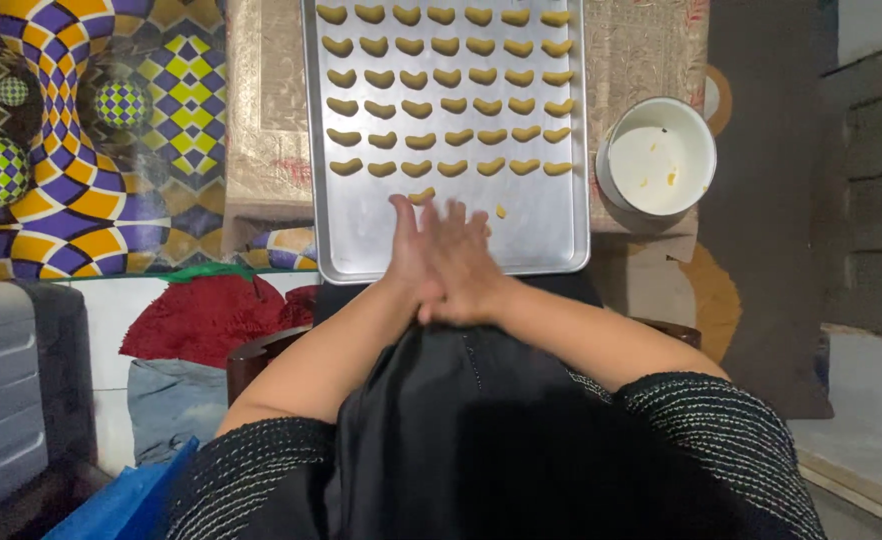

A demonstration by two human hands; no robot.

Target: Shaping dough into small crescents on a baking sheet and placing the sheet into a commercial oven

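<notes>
Dough crescents (448,75), roughly forty-five in seven rows, fill my shiny metal tray (551,240); my left hand (413,262) and right hand (466,265) press flat together, fingers extended, holding nothing visible.

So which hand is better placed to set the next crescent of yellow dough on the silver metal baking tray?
Probably the left hand: pressed palm to palm with the right hand, its fingertips reach nearest the lone yellow dough crescent starting the unfinished row on the silver metal baking tray. The margin is small.
</notes>
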